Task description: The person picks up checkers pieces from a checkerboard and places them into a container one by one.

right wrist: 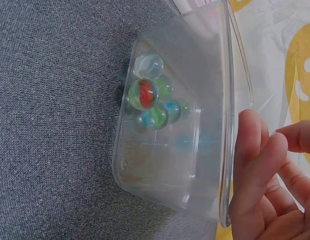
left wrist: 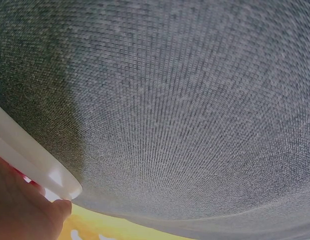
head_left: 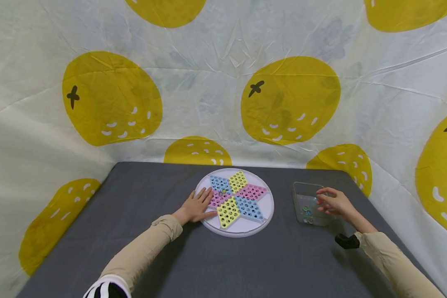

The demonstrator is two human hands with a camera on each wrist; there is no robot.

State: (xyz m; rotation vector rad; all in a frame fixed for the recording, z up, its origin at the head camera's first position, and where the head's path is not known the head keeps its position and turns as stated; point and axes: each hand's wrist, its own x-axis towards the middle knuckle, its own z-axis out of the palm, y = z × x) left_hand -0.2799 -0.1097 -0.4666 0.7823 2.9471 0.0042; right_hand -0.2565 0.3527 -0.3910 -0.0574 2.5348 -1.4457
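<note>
A round white Chinese checkers board (head_left: pixel 267 207) carries a star of pink, yellow and blue points dotted with holes. Across its left side lies my left hand (head_left: pixel 196 205), fingers spread over the rim and the pink point. In the left wrist view, part of the left hand (left wrist: pixel 27 212) shows at the board's white edge (left wrist: pixel 39 160). My right hand (head_left: pixel 337 203) hovers at the right side of a clear plastic box (head_left: pixel 301 200), fingers loosely bent, with no marble visible between them. Several glass marbles (right wrist: pixel 155 95) are gathered inside the box.
A dark grey cloth covers the table (head_left: pixel 223 260). Behind it and at the sides hangs a white curtain (head_left: pixel 205 95) with yellow fruit prints. A couple of marbles (head_left: pixel 222 192) sit on the board near the left fingers.
</note>
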